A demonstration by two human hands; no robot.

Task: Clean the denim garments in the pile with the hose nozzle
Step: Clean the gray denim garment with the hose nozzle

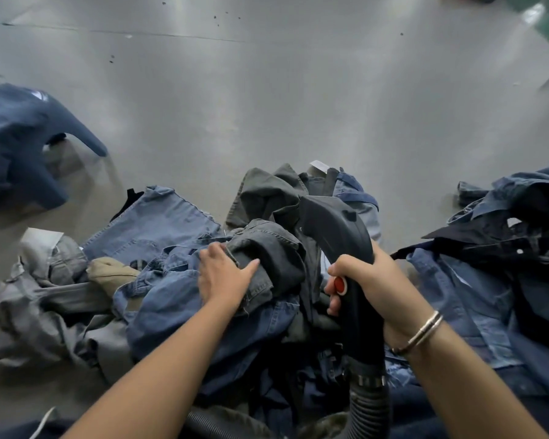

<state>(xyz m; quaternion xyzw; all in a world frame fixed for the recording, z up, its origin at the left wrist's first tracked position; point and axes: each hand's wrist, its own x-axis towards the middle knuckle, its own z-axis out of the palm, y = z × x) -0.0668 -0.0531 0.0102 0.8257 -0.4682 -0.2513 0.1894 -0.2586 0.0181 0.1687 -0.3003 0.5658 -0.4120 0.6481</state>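
Gripping the black hose nozzle [336,236] by its handle, the right hand [366,286] has its fingers wrapped tight around the grip, with the thumb close to a red button [339,285]. The nozzle curves up and away from the hand, its mouth turned down into the far side of the pile [235,280], though the tip itself is hidden among folds. A ribbed hose [370,403] runs from the handle toward the near edge of the view.

To the left of the nozzle, the left hand [224,274] rests on a dark grey garment [263,251] at the top of the heap, fingers fairly straight and slightly spread, pressing the cloth flat rather than clutching it.

The pile sits at the near middle of the grey tabletop [267,90], mixing blue, grey and olive pieces. A dark blue garment [16,144] lies apart at far left, blurred, and another heap of blue denim [504,236] lies to the right.

By the look of it the work is midway: many pieces remain crumpled in the central pile. Whether the side heaps are cleaned or waiting cannot be told.
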